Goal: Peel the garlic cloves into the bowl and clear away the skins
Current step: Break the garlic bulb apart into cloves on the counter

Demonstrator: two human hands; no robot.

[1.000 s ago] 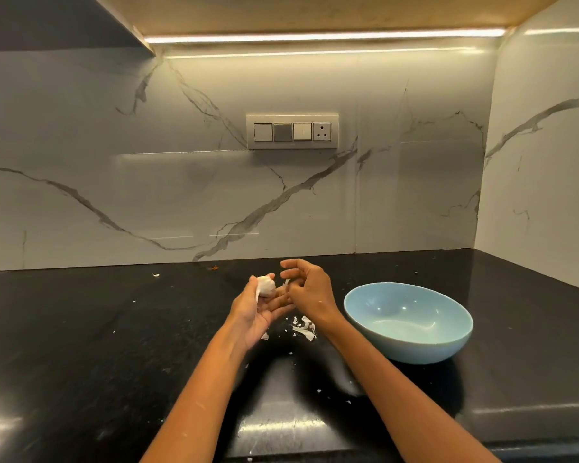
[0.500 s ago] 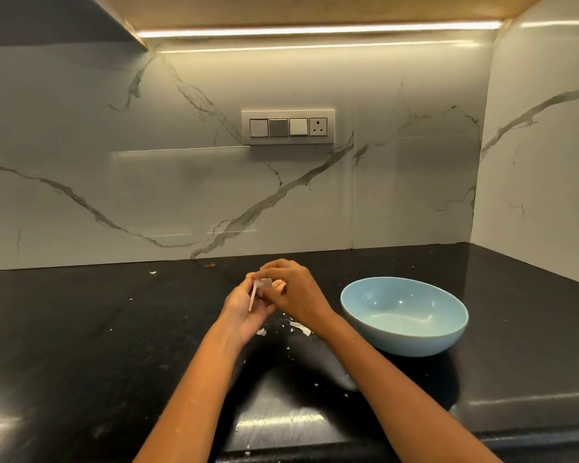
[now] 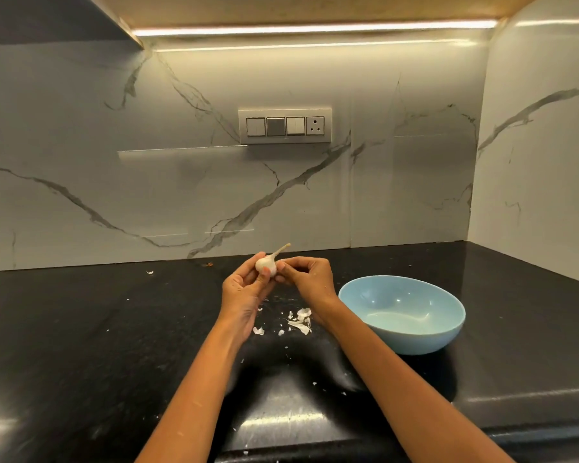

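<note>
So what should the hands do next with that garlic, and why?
Probably the right hand should pull off a clove: the left hand holds the white garlic bulb whole, the pale blue ceramic bowl looks empty.

Glossy black stone surface (image 3: 81, 345), speckled, reflecting overhead light near the front edge. Behind it, white marble-look backsplash (image 3: 147, 162) with grey veins, meeting a matching side wall (image 3: 542, 145) at the right corner. Mounted on the backsplash, a switch plate (image 3: 284, 126) with 3 switches and 1 socket. Above, a warm LED strip (image 3: 315, 28) under a wooden cabinet underside (image 3: 281, 8). Upper left, a dark cabinet edge (image 3: 47, 15).
</note>
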